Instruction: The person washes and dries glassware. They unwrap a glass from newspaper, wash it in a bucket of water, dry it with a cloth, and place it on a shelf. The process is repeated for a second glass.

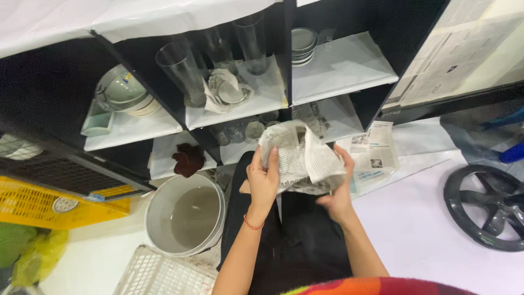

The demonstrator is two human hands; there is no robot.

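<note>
1. Seated on the floor before a black shelf unit (349,104), a person holds a newspaper-wrapped bundle (300,158) over the lap, the left hand (263,180) pressed flat against its near side and the right hand (339,186) cupping it from below, fingers curled into the paper.
2. The wrapping is soft, crumpled and light; whatever is inside is hidden, but it probably sits among breakables and should be treated as fragile, supported underneath rather than pinched by loose paper edges.
3. A white bucket (185,216) just left of the knees holds murky water.
4. The shelf compartments carry tall clear glasses (183,71), stacked bowls (121,92), a second stack of bowls (303,43) and small dishes half-wrapped in paper (228,90).
5. A yellow crate (33,205) and a white basket (164,273) lie nearby; spread newspaper sheets (374,150) rest on the floor to the right.
</note>
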